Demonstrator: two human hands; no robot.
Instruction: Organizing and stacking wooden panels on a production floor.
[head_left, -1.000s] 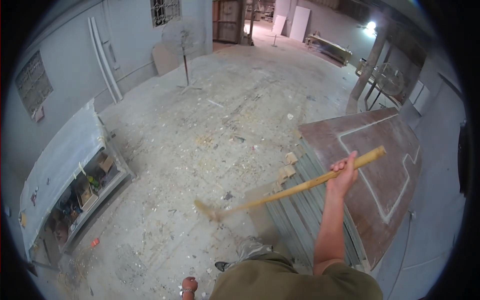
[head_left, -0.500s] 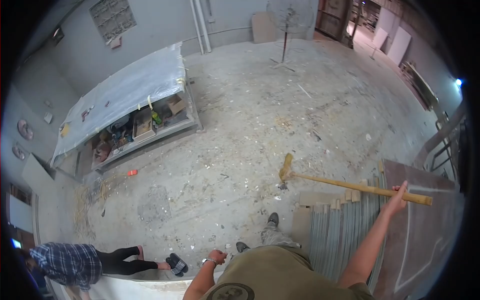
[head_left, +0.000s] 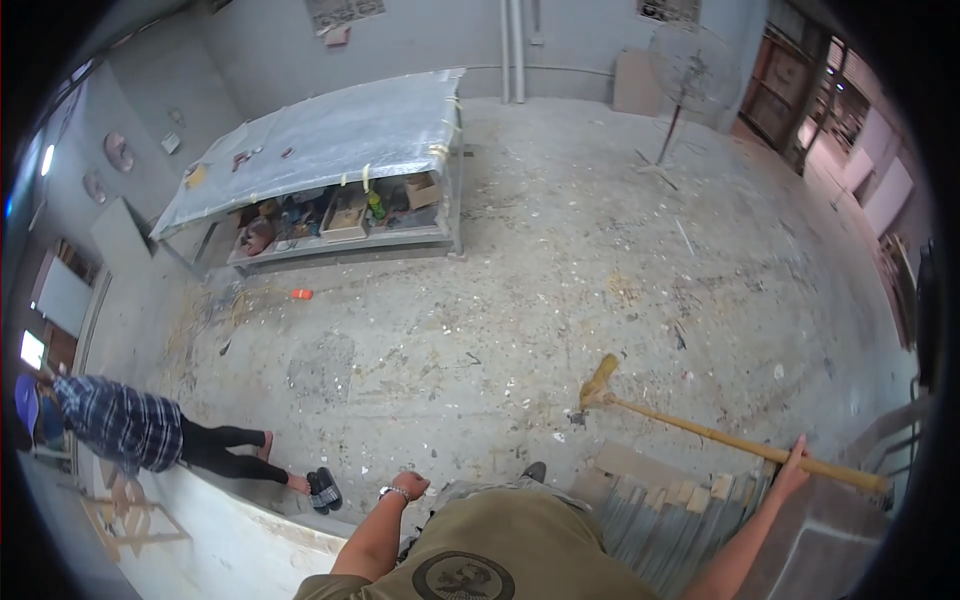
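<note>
Nearest, two hands show. The right hand point(head_left: 790, 468) is closed around the wooden handle of one broom point(head_left: 722, 437), gripping it well up the stick; the broom slants down to the left, its straw head resting on the dusty floor point(head_left: 520, 300) just beyond a stack of grey boards point(head_left: 650, 515) by the person's feet. The left hand point(head_left: 410, 487), a watch at its wrist, hangs loosely curled and empty beside the hip. To the left, one other person in a checked shirt point(head_left: 120, 425) bends over a pale panel point(head_left: 215, 540). Farther out, one small orange object point(head_left: 301, 294) lies on the floor. Beyond it stands one long surface point(head_left: 330, 140) under a grey sheet; the shelf point(head_left: 340, 240) beneath holds a small cardboard box point(head_left: 423, 189), a shallow tray point(head_left: 346, 218) and one green bottle point(head_left: 376, 205) among clutter too small to tell. At the far wall stand one pedestal fan point(head_left: 690, 75) and two white pipes point(head_left: 511, 50).
</note>
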